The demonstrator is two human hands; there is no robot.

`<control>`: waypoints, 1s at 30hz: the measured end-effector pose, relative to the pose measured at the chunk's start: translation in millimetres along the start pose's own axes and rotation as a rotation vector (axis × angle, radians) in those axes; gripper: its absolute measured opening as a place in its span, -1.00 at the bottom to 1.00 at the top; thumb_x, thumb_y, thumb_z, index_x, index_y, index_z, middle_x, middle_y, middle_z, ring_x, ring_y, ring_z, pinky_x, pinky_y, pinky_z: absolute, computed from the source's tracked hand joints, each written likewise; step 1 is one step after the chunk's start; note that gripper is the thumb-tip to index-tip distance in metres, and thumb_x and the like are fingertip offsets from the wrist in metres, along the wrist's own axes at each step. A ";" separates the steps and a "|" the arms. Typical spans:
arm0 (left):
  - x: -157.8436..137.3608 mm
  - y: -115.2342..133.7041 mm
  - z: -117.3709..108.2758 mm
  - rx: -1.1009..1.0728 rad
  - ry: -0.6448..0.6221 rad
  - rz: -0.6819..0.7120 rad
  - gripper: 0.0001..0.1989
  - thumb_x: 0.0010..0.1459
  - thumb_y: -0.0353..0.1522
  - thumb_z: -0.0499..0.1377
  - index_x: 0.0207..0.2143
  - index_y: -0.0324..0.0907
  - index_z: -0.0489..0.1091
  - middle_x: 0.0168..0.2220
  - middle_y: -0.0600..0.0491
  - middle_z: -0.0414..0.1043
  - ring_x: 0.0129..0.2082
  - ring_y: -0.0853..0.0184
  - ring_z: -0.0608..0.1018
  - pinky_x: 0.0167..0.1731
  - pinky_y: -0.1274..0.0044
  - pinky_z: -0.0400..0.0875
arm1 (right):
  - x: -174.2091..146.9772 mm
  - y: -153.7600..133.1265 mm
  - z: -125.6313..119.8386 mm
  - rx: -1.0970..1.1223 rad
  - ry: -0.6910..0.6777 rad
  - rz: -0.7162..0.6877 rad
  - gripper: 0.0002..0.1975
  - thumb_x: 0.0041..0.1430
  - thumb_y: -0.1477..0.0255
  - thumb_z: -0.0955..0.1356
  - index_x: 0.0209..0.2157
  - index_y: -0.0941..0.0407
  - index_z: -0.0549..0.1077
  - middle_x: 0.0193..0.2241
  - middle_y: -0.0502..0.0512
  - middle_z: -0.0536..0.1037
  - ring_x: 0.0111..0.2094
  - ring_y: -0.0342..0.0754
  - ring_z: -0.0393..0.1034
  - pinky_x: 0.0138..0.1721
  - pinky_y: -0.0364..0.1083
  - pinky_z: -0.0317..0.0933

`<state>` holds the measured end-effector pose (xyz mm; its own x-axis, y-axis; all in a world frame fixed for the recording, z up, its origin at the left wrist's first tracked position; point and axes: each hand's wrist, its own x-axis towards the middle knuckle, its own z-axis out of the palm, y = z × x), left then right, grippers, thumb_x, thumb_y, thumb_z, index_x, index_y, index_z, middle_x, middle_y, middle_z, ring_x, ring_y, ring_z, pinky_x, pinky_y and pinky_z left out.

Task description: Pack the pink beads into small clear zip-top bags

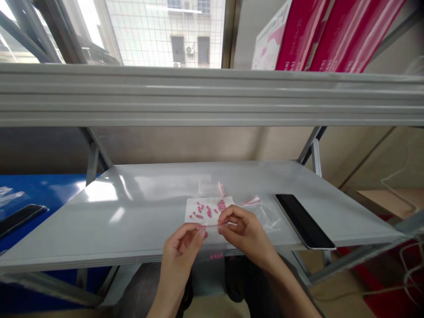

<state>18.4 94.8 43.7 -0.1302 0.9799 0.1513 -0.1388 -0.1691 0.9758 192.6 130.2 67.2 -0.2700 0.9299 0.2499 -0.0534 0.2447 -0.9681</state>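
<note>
A thin red cord (212,225) stretches between my two hands, just above the table's front edge. My left hand (183,245) pinches its left end between thumb and fingertips. At the other side, my right hand (243,227) pinches the cord with thumb and forefinger. Right behind the cord lies a white sheet (191,206) with several small pink beads (209,211) scattered and clustered on it. Part of the sheet is hidden by my right hand. Whether any bead sits on the cord I cannot tell.
Clear zip bags lie behind the sheet (208,189) and to its right (265,214). A dark phone or tablet (303,221) rests at the table's right. Across the back runs a grey shelf beam (212,97), with pink boxes (334,39) above. Another dark device (21,218) is at far left.
</note>
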 end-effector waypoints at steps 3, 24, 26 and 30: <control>0.5 0.6 -2.9 0.070 0.013 0.062 -0.77 0.10 -0.20 0.30 -0.40 -0.21 0.50 -0.43 0.02 0.54 -0.37 0.30 0.59 -0.32 0.57 0.49 | -3.8 -5.2 4.2 -0.016 0.024 -0.053 -0.83 0.02 0.49 0.44 -0.35 0.09 0.38 -0.41 -0.01 0.43 -0.37 -0.14 0.37 -0.41 -0.20 0.28; -7.8 16.2 -1.3 0.510 -0.107 0.547 -0.87 0.16 -0.48 0.20 -0.46 -0.16 0.41 -0.50 0.11 0.41 -0.46 0.38 0.49 -0.42 0.58 0.35 | -9.4 -21.7 13.2 -0.419 -0.101 -0.274 -0.80 -0.05 0.69 0.37 -0.47 0.09 0.43 -0.48 -0.06 0.47 -0.36 -0.08 0.37 -0.22 -0.08 0.19; -8.0 16.5 -1.0 0.517 -0.113 0.549 -0.86 0.16 -0.48 0.19 -0.46 -0.16 0.41 -0.50 0.11 0.42 -0.46 0.37 0.49 -0.41 0.57 0.36 | -8.7 -21.3 12.8 -0.423 -0.108 -0.279 -0.80 -0.06 0.70 0.37 -0.48 0.09 0.43 -0.49 -0.06 0.48 -0.36 -0.08 0.37 -0.21 -0.08 0.19; -9.5 17.3 -2.2 0.506 -0.112 0.553 -0.87 0.16 -0.48 0.19 -0.46 -0.16 0.42 -0.49 0.10 0.41 -0.45 0.37 0.49 -0.41 0.57 0.36 | -7.8 -21.7 10.0 -0.397 -0.102 -0.278 -0.82 -0.03 0.67 0.38 -0.46 0.10 0.46 -0.46 -0.04 0.50 -0.36 -0.07 0.39 -0.22 -0.08 0.22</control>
<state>15.1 82.4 58.7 0.0542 0.7756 0.6289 0.3885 -0.5966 0.7022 186.2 114.9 86.0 -0.3914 0.7874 0.4761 0.2284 0.5844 -0.7787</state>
